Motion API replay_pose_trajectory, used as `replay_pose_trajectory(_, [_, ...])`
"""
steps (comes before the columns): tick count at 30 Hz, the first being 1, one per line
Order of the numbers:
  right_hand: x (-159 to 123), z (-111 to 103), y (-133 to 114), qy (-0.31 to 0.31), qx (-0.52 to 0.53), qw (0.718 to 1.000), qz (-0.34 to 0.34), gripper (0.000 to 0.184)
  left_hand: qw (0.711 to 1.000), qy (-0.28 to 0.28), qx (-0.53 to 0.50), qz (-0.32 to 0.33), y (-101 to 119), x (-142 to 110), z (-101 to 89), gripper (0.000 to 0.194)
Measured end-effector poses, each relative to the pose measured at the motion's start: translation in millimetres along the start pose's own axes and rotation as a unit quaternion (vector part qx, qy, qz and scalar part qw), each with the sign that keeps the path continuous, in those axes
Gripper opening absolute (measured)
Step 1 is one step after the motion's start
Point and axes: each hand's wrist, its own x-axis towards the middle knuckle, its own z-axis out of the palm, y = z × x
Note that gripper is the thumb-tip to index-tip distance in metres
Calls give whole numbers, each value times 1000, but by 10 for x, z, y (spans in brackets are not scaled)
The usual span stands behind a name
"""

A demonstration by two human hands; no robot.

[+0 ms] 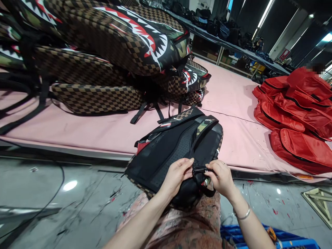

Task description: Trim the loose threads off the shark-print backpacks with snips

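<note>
Pinching the thin black strap point(200, 169), my left hand point(177, 173) and right hand point(221, 176) should pull slowly (from here, I'd say no yanking), while the black backpack with brown checks point(163, 162) rests across the pink-covered table's edge point(241, 162).

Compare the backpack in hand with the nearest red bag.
The backpack is mostly black with checked trim; the red bag is red with a dark line.
The left hand and right hand touch the backpack; neither touches the red bag.
Both are near the pink table cover's front edge.
</note>
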Motion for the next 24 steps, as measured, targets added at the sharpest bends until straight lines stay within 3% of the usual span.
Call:
replay_pose_trajectory(6, [26, 23, -40, 23, 10, 999, 23, 13, 1000, -8, 21, 11, 6, -3, -8, 37])
replay_pose_trajectory(10, [4, 138, -76, 45, 129, 987, 84, 11, 1000, -13, 23, 13, -1, 8, -11, 36])
replay_pose_trajectory(12, [-16, 208, -94, 65, 246, 956, 145, 10, 999, -23, 28, 15, -16, 19, -11, 36])
replay_pose_trajectory(14, [-30, 244, -97, 108, 369, 902, 196, 12, 999, -20, 28, 15, -33, 30, -19, 36])
replay_pose_trajectory(16, [-29, 227, -74, 156, 446, 855, 214, 15, 1000, -5, 21, 11, -46, 39, -36, 37])
replay_pose_trajectory(17, [-24, 200, -54, 171, 452, 849, 215, 15, 1000, 1, 18, 8, -49, 42, -46, 37])
replay_pose_trajectory(18, [-17, 167, -28, 177, 435, 857, 213, 15, 1000, 3, 16, 6, -49, 42, -54, 37])
replay_pose_trajectory(20, [-5, 98, 31, 158, 355, 901, 194, 11, 1000, -2, 17, 5, -41, 39, -63, 36])
replay_pose_trajectory(22, [0, 52, 83, 114, 263, 947, 146, 5, 1000, -9, 21, 4, -30, 34, -60, 36])
replay_pose_trajectory(24, [-2, 35, 116, 73, 189, 976, 85, 5, 1000, -11, 23, 0, -21, 28, -48, 36])
